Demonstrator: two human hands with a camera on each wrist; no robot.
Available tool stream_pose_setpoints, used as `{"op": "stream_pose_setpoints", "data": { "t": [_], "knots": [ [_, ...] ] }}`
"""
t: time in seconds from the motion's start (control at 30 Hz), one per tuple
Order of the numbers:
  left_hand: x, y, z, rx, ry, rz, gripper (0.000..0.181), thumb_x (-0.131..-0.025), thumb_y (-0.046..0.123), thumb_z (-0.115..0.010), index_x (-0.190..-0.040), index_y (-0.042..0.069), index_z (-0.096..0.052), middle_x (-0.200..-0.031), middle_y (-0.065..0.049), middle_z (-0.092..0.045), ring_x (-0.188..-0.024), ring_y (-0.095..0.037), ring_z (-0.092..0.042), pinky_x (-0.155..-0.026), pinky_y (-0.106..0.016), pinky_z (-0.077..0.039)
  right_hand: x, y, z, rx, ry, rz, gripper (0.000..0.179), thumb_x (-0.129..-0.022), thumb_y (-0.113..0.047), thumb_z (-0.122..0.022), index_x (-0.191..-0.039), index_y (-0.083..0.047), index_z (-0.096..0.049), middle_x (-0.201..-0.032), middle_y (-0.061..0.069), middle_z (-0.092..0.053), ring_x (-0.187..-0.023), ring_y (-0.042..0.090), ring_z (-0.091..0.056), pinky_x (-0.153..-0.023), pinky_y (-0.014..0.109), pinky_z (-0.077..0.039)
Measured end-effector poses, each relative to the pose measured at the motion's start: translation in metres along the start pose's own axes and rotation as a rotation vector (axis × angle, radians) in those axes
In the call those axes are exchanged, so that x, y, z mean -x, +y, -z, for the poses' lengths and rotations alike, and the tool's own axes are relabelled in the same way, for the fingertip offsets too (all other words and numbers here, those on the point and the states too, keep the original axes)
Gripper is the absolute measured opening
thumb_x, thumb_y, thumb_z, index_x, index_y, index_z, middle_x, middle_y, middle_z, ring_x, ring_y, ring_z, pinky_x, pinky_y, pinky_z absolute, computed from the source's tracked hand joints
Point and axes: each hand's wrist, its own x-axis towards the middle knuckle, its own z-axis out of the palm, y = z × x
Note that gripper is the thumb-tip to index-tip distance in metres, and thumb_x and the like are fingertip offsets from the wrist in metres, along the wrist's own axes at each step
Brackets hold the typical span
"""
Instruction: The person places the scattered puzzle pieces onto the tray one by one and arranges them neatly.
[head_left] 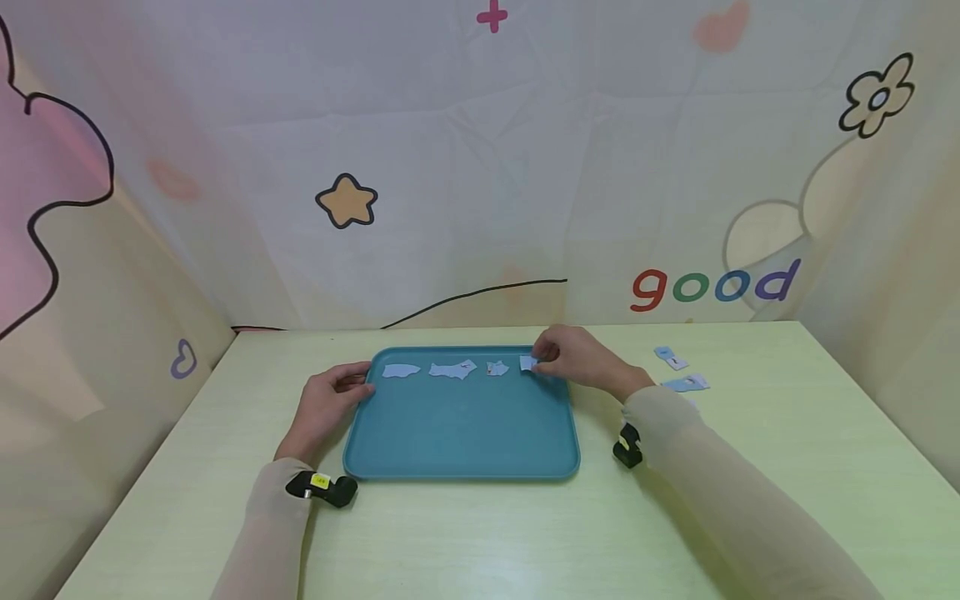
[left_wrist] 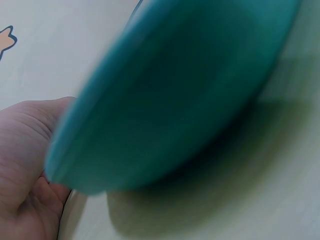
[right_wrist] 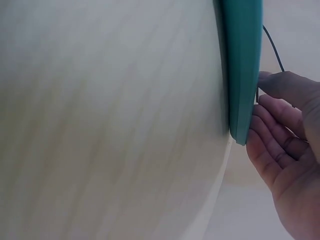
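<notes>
Grips the left edge of a teal tray (head_left: pixel 461 437) with the left hand (head_left: pixel 324 407), between thumb and bent fingers. Pinches a small pale blue paper scrap (head_left: pixel 526 363) between thumb and fingertips of the right hand (head_left: pixel 581 358), at the tray's far right corner; cannot tell whether touching the tray with it. Has three torn paper pieces (head_left: pixel 452 369) lying apart in a row left of that scrap, along the tray's far side. Has other paper pieces (head_left: pixel 686 383) on the counter (head_left: pixel 465 537), right of the tray, near the right sleeve (head_left: pixel 735 475).
</notes>
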Motion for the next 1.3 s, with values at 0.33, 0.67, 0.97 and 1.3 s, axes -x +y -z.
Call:
{"op": "stream_pose_setpoints", "data": {
  "t": [0.33, 0.67, 0.97, 1.3],
  "knots": [
    [0.0000, -0.0011, 0.0001, 0.007, -0.001, 0.008, 0.045, -0.102, 0.010, -0.072, -0.145, -0.001, -0.063, -0.132, -0.022, -0.068, -0.121, -0.036, -0.064, -0.105, -0.047, -0.054, -0.0027, -0.0015, -0.0013, 0.056, -0.018, 0.010, 0.020, -0.096, -0.012, -0.082, -0.111, 0.000, -0.076, -0.104, 0.008, -0.071, -0.093, 0.023, -0.069, -0.088, 0.038, -0.062],
    [-0.0004, -0.0002, 0.0007, 0.005, -0.002, -0.008, 0.045, -0.102, 0.008, -0.071, -0.145, -0.002, -0.062, -0.132, -0.023, -0.068, -0.122, -0.037, -0.064, -0.105, -0.048, -0.054, -0.0029, -0.0011, -0.0016, 0.087, -0.019, 0.029, 0.019, -0.095, -0.012, -0.082, -0.110, -0.001, -0.077, -0.103, 0.007, -0.071, -0.093, 0.022, -0.069, -0.088, 0.038, -0.062],
    [-0.0011, -0.0004, 0.0011, 0.006, 0.002, -0.009, 0.044, -0.102, 0.008, -0.071, -0.144, -0.002, -0.063, -0.132, -0.023, -0.068, -0.122, -0.037, -0.064, -0.105, -0.047, -0.054, -0.0029, -0.0010, -0.0019, 0.086, -0.017, 0.019, 0.022, -0.095, -0.013, -0.083, -0.111, -0.001, -0.077, -0.104, 0.008, -0.072, -0.094, 0.022, -0.069, -0.088, 0.038, -0.062],
    [-0.0001, -0.0012, 0.0005, 0.003, -0.001, -0.014, 0.044, -0.102, 0.008, -0.071, -0.144, -0.003, -0.063, -0.131, -0.023, -0.068, -0.121, -0.037, -0.065, -0.103, -0.045, -0.055, 0.0047, -0.0059, 0.0038, 0.041, -0.027, 0.001, 0.028, -0.096, -0.013, -0.081, -0.120, 0.001, -0.074, -0.110, 0.009, -0.072, -0.099, 0.025, -0.069, -0.092, 0.040, -0.061]
  ]
}}
